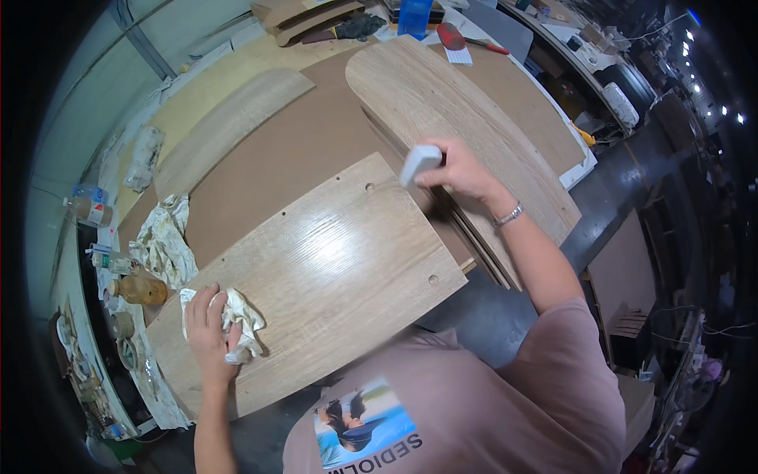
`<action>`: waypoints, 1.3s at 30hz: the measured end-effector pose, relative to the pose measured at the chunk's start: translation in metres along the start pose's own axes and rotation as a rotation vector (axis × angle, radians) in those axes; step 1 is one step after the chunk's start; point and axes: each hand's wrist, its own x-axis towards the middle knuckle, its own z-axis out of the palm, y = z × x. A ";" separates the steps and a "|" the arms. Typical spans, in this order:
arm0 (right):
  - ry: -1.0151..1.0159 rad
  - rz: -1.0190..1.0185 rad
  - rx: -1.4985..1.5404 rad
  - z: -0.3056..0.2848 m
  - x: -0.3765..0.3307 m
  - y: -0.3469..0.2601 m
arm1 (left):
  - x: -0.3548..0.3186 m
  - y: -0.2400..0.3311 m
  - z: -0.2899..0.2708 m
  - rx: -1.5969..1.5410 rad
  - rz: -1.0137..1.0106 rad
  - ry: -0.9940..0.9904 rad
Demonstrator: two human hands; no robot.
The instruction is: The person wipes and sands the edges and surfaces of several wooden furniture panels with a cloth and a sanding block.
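A light oak-veneer panel (332, 261) with rounded corners and small drilled holes lies on the bench in front of me. My left hand (209, 328) presses a crumpled white rag (241, 320) onto the panel's near left corner. My right hand (458, 170) holds a small white rectangular block (419, 162) at the panel's far right edge, where it meets a stack of similar curved veneer panels (442, 103).
A brown board (284, 150) covers the bench. Another curved veneer strip (229, 126) lies at the far left, with a stained cloth (162, 241) beside it. Bottles and jars (138, 288) crowd the left edge. Tools and a blue container (414, 16) sit at the far end.
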 end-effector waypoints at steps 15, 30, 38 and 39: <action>-0.151 0.156 0.052 0.003 -0.119 -0.020 | -0.001 -0.002 0.003 0.009 0.036 0.032; 0.459 -0.113 -0.291 0.085 -0.205 -0.033 | -0.005 -0.011 0.009 0.019 0.039 0.006; 0.708 -0.043 -0.022 0.097 -0.207 -0.019 | -0.007 -0.011 0.008 0.041 0.038 -0.021; 0.656 -0.056 0.091 0.099 -0.210 -0.020 | -0.008 -0.012 0.008 0.043 0.038 -0.021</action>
